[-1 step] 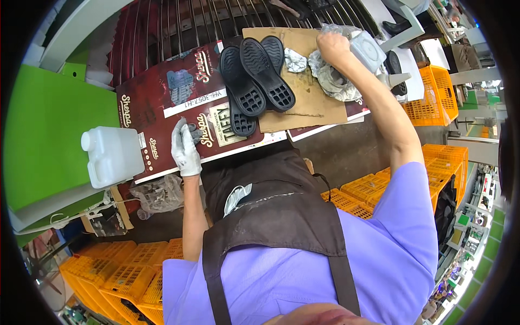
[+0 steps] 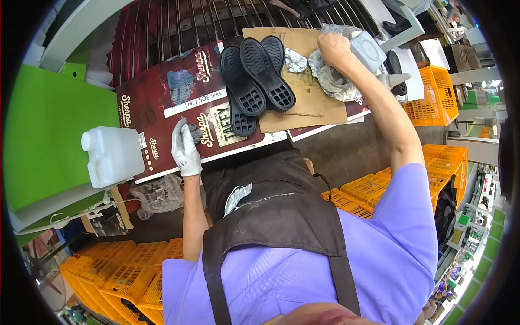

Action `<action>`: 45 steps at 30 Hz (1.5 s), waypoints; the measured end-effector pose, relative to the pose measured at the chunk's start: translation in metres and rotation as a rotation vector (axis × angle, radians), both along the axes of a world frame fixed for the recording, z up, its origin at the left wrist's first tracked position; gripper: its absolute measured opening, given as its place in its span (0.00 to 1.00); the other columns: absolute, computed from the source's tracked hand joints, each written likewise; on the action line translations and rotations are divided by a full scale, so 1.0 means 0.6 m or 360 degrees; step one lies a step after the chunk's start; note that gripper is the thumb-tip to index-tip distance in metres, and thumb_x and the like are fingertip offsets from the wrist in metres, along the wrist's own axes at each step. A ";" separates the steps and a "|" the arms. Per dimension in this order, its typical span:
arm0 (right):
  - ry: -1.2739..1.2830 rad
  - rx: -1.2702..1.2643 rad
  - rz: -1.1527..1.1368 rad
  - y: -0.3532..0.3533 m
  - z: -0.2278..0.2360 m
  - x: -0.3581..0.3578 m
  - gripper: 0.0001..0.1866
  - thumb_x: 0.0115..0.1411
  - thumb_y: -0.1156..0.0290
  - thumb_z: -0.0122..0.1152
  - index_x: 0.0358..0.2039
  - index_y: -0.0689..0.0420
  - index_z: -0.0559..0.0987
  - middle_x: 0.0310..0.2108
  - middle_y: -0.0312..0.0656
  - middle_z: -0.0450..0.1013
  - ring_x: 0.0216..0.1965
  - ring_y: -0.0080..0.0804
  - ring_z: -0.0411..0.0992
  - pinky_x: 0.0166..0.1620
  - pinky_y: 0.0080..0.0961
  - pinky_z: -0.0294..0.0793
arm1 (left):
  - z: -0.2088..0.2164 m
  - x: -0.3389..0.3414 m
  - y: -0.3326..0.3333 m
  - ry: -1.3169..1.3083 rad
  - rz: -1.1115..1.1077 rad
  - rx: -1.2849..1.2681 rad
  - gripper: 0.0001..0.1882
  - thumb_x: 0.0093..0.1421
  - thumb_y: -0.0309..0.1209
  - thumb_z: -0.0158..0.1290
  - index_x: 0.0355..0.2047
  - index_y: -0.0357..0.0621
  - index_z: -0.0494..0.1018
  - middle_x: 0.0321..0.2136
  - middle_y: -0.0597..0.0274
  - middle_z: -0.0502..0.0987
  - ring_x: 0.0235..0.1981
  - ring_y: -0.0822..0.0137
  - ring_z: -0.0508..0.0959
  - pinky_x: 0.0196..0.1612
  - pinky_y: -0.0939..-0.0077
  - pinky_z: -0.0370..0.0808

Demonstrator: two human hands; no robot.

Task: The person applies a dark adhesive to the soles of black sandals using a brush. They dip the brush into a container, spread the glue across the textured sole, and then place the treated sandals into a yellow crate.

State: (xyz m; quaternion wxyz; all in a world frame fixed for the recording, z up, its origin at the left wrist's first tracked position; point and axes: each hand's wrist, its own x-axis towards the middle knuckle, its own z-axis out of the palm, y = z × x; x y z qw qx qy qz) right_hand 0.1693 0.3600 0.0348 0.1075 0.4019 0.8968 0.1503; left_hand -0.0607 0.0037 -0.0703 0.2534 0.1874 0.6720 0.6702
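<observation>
My left hand [image 2: 186, 149], in a white glove with grey-stained fingertips, rests near the front edge of a dark red printed cardboard sheet [image 2: 157, 100]. Its fingers are stretched out, with a dark grey patch beside them that I cannot make out. Bare and curled closed, my right hand [image 2: 334, 49] is over a bundle of whitish rags [image 2: 341, 86], beside a translucent plastic container [image 2: 369, 50]. What its fingers grip is hidden. Between the hands lie several black shoe soles [image 2: 267, 73], tread side up and overlapping. A crumpled white cloth [image 2: 295, 60] sits right of them on brown cardboard [image 2: 309, 103].
A white plastic jug [image 2: 116, 154] lies at the left, next to a green surface [image 2: 59, 135]. Metal rollers [image 2: 200, 21] run along the far side. Orange crates [image 2: 430, 100] stand at the right, with more orange crates [image 2: 130, 271] at the lower left. A plastic bag [image 2: 160, 195] hangs below the table edge.
</observation>
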 end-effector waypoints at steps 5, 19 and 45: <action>0.0341 0.0005 -0.0116 -0.018 0.057 0.026 0.10 0.53 0.70 0.53 0.32 0.60 0.79 0.30 0.53 0.76 0.34 0.46 0.77 0.36 0.39 0.76 | -0.003 -0.002 -0.004 0.0023 0.0000 0.0003 0.17 0.66 0.32 0.43 0.52 0.37 0.66 0.34 0.60 0.74 0.30 0.74 0.75 0.37 0.80 0.73; 0.3540 -0.1744 -0.0846 0.036 0.056 0.309 0.08 0.60 0.76 0.55 0.33 0.70 0.72 0.31 0.51 0.74 0.32 0.34 0.78 0.29 0.13 0.81 | -0.002 0.000 -0.002 0.0067 -0.0030 -0.0011 0.17 0.66 0.32 0.43 0.52 0.36 0.66 0.35 0.59 0.75 0.31 0.74 0.76 0.37 0.80 0.74; 0.1432 -0.0134 0.0093 -0.178 0.028 0.163 0.09 0.54 0.76 0.62 0.37 0.57 0.79 0.26 0.40 0.69 0.25 0.30 0.68 0.30 0.24 0.68 | -0.031 -0.002 -0.009 0.0246 -0.0046 0.0060 0.15 0.65 0.25 0.43 0.50 0.32 0.67 0.46 0.55 0.73 0.42 0.71 0.74 0.44 0.78 0.74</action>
